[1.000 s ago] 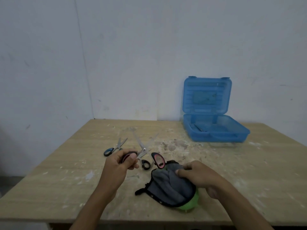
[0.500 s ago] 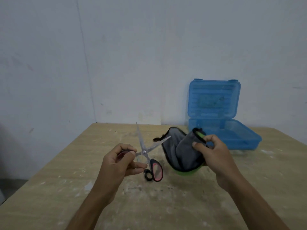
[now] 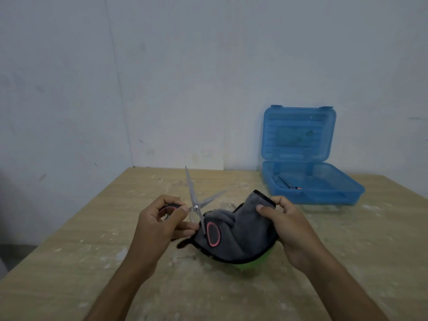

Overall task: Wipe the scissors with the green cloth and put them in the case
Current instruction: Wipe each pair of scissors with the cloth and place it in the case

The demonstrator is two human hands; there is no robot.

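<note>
Grey-faced green cloth, pinched in your right hand, has closed on the splayed scissors your left hand grips, so wiping can begin.

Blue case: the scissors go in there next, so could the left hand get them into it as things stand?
Probably yes. The case sits open with its lid upright, and bare table lies between it and the left hand holding the scissors. The cloth hangs lower, in the right hand.
</note>
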